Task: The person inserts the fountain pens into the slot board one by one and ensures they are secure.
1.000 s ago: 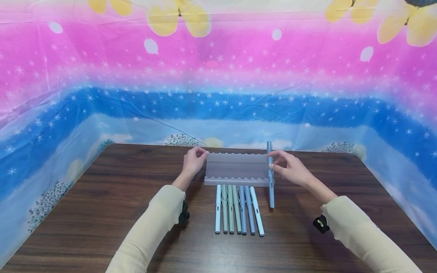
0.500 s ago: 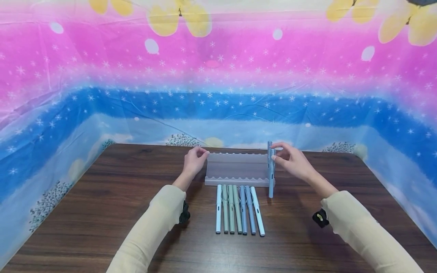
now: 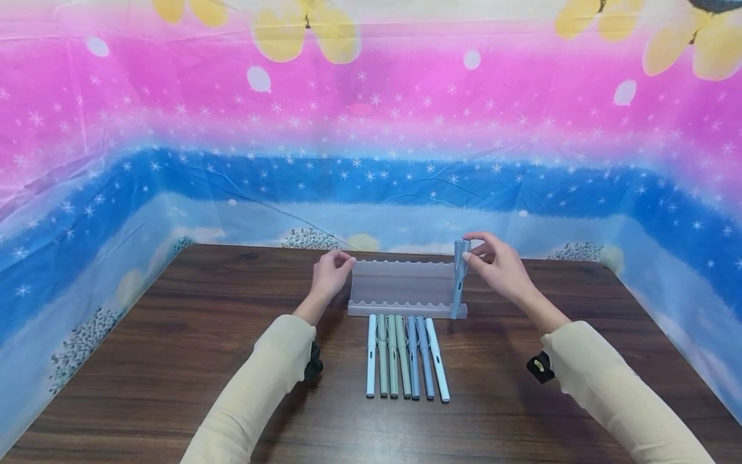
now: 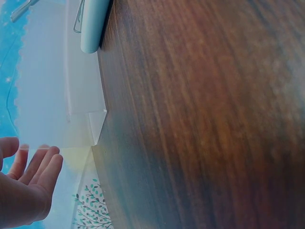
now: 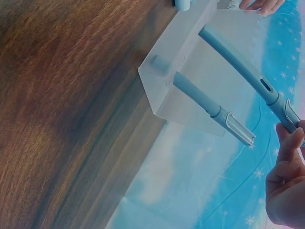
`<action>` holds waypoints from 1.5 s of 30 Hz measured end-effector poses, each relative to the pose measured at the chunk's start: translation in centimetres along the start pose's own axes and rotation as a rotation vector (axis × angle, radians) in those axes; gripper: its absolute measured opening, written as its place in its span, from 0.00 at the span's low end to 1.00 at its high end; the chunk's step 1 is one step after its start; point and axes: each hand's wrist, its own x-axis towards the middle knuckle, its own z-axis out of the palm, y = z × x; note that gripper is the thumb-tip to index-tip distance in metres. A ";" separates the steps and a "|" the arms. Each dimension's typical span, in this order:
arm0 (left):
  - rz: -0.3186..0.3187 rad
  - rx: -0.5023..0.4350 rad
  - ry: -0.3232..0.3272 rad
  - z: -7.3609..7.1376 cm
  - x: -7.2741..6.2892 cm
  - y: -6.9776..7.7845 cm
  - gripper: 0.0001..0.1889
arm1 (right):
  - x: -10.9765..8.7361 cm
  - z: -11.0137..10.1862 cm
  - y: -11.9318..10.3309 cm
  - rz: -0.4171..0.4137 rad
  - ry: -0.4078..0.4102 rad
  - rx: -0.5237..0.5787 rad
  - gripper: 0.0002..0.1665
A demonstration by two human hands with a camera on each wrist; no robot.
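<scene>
A translucent pen rack [image 3: 402, 283] with scalloped edges stands towards the back of the table. My left hand [image 3: 330, 274] pinches its upper left corner between thumb and finger. By the cap, my right hand [image 3: 500, 267] holds a blue-grey pen [image 5: 240, 67] with its lower end slanting down to the rack's front ledge. A second blue-grey pen [image 5: 198, 98] leans in the rack's right end, its lower tip behind the clear ledge. In front of the rack lie several pens in a row: pale blue [image 3: 371, 354], green [image 3: 393, 354], blue [image 3: 413, 357] and another pale blue [image 3: 437, 361].
The dark wood table [image 3: 232, 283] carries everything. A patterned cloth [image 3: 406, 180] in pink and blue hangs behind it and along both sides. Black bands [image 3: 541, 367] show under both cream sleeves [image 3: 608, 380].
My right hand has raised its pen and brought it in towards the rack, the lower end moving from the table area up to the front ledge. The left hand stays at the corner.
</scene>
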 end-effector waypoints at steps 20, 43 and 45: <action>-0.003 0.013 0.001 0.0 0.1 -0.1 0.11 | 0.0 1.8 0.9 -0.203 0.216 -0.082 0.19; -0.007 0.016 -0.001 0.1 0.1 0.1 0.10 | 0.0 2.8 1.9 -0.175 0.171 -0.097 0.19; -0.011 0.016 -0.003 0.1 0.1 0.1 0.11 | 0.1 2.8 1.9 -0.168 0.154 -0.097 0.19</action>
